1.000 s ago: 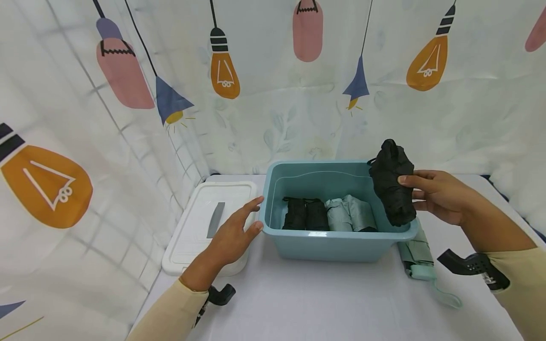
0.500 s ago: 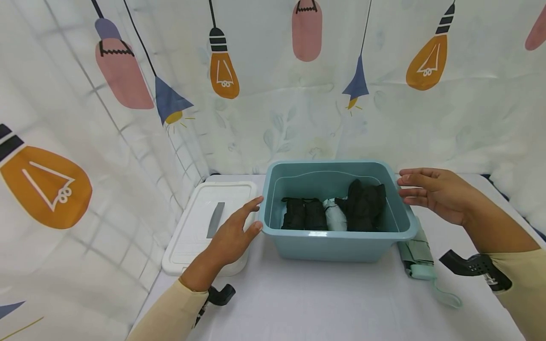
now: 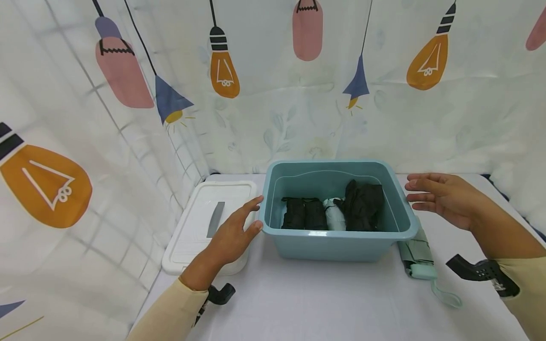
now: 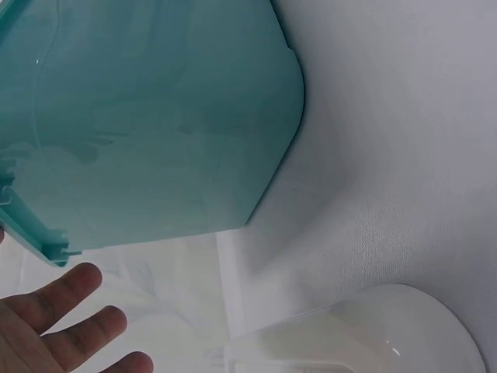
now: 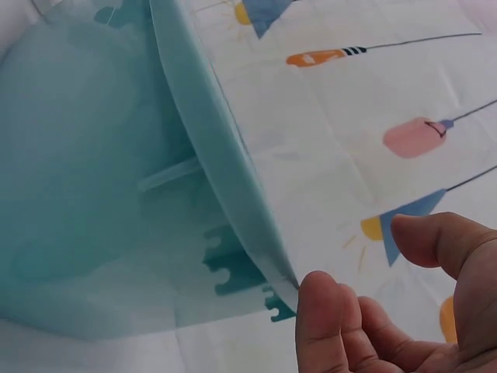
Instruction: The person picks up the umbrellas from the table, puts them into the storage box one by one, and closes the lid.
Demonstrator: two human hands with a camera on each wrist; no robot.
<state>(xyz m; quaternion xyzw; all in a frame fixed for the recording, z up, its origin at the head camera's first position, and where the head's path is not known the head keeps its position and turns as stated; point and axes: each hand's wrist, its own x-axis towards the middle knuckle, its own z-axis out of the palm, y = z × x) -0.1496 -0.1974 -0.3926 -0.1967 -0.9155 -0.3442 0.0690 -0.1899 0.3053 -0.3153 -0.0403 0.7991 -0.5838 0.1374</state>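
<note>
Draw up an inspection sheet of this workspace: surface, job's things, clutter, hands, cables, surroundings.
Surface: table covered in white.
Job's things: blue bin holding two black bundles at left, a pale bundle beside them and a larger dark bundle at right; green folded umbrella outside, by the bin's front right corner.
Clutter: white lid-like piece with a grey strip, left of the bin.
Left hand: at the left rim, holding nothing; contact unclear.
Right hand: beside the right rim, holding nothing.
Cables: nothing seen.
Surroundings: curtain printed with bulbs and lamps.
</note>
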